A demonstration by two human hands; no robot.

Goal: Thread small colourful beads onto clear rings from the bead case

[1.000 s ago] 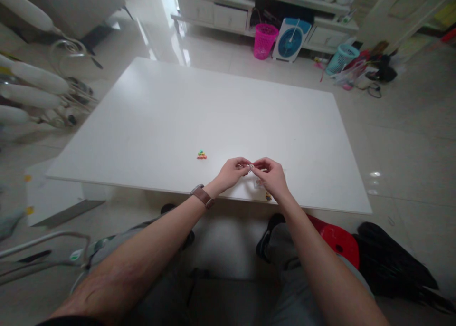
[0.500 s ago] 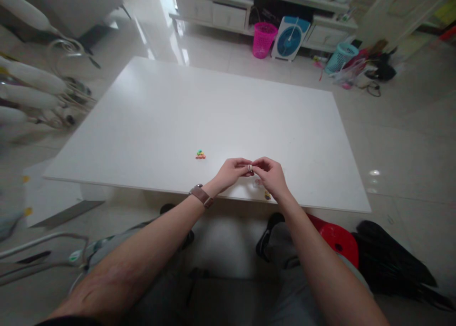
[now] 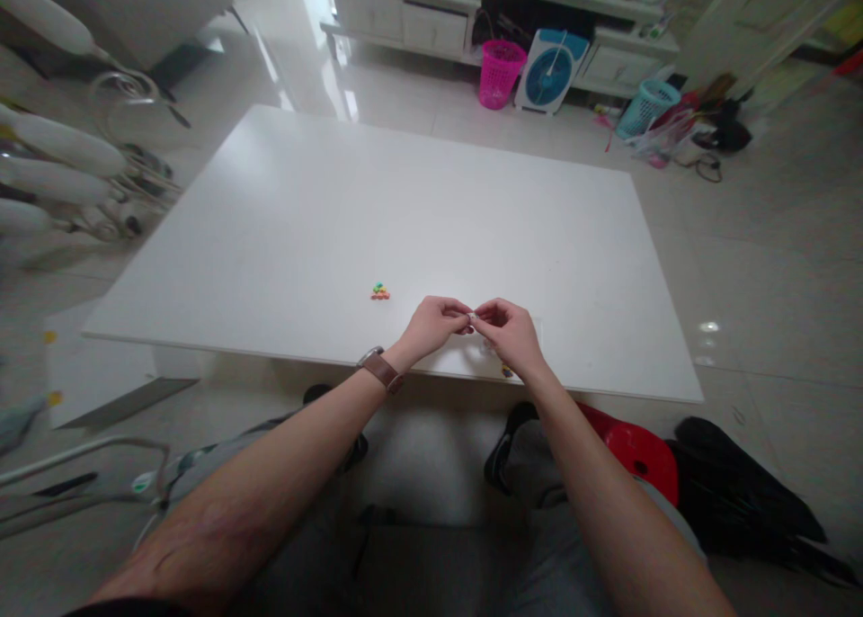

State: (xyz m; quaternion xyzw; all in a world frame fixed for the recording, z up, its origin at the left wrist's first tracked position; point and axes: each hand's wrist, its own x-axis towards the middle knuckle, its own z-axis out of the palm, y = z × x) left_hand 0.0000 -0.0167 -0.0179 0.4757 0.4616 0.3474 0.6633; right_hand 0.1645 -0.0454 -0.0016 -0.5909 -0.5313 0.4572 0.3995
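My left hand (image 3: pixel 435 324) and my right hand (image 3: pixel 507 331) meet above the near edge of the white table (image 3: pixel 418 203). Their fingertips pinch a tiny whitish piece (image 3: pixel 473 317), too small to name. To the left of my hands lies a small cluster of green, yellow and orange pieces (image 3: pixel 380 291). A small yellow and dark piece (image 3: pixel 507 371) sits by the table edge, beneath my right wrist. Part of a clear, flat item (image 3: pixel 538 329) shows beside my right hand, which hides the rest of it.
A red stool (image 3: pixel 644 455) and a black bag (image 3: pixel 748 482) are on the floor at the right. Beyond the table stand a pink basket (image 3: pixel 501 76), a blue and white fan (image 3: pixel 550 73) and a light blue basket (image 3: pixel 645 109).
Both hands stay nearly in place, fingers shifting slightly around the small piece. Less of the piece shows between the fingertips now.
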